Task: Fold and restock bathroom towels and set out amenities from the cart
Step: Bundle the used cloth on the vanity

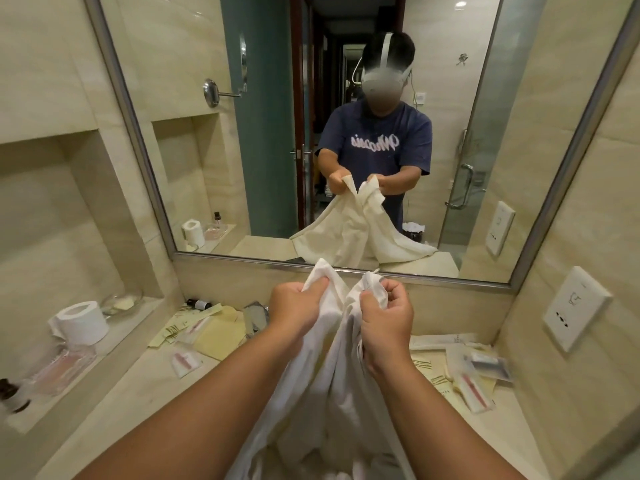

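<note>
While both fists clamp it, left hand and right hand hold 1 white towel; packet print unreadable.

The towel runs off the bottom edge, hiding the counter under it; left of the towel, a dark bottle is cut by the frame; print on the packets to its right is unreadable.

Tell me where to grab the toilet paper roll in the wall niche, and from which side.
Grip the toilet paper roll around its curved side wall, coming from the front, the open side of the niche. It stands upright on end with its core hole facing up and a loose sheet hanging at its left, so the round wall probably gives the firmest hold.
</note>
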